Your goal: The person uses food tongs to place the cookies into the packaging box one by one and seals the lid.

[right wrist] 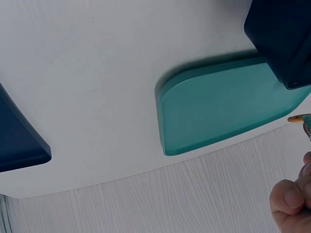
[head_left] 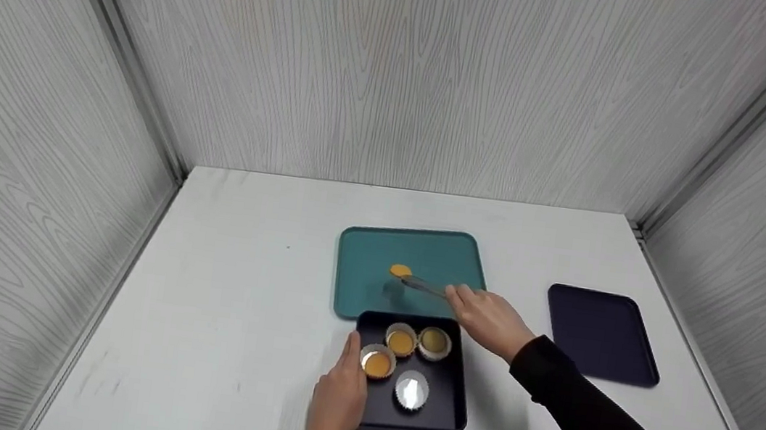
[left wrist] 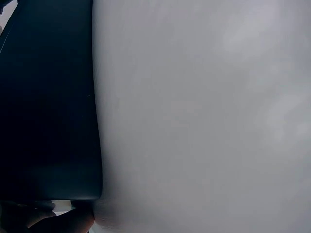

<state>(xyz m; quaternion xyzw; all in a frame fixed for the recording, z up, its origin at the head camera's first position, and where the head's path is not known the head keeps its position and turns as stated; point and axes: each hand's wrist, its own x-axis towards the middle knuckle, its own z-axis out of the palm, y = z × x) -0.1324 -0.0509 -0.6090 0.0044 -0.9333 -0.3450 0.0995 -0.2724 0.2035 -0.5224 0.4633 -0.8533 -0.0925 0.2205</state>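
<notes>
My right hand grips metal tongs above the teal tray. A small orange disc sits at their tip, raised over the tray with a shadow beneath. In the right wrist view the disc is seen edge-on at the right border. Straight fingers of my left hand lie along the left side of a dark square pan. Three fluted paper cups in it hold orange discs: the left cup, upper middle cup and upper right cup. Nearer stands a white paper cup.
A flat dark tray lies to the right on the white table. The pan's far edge overlaps the teal tray's near edge in the head view. Pale wood-grain panels stand behind and at both sides.
</notes>
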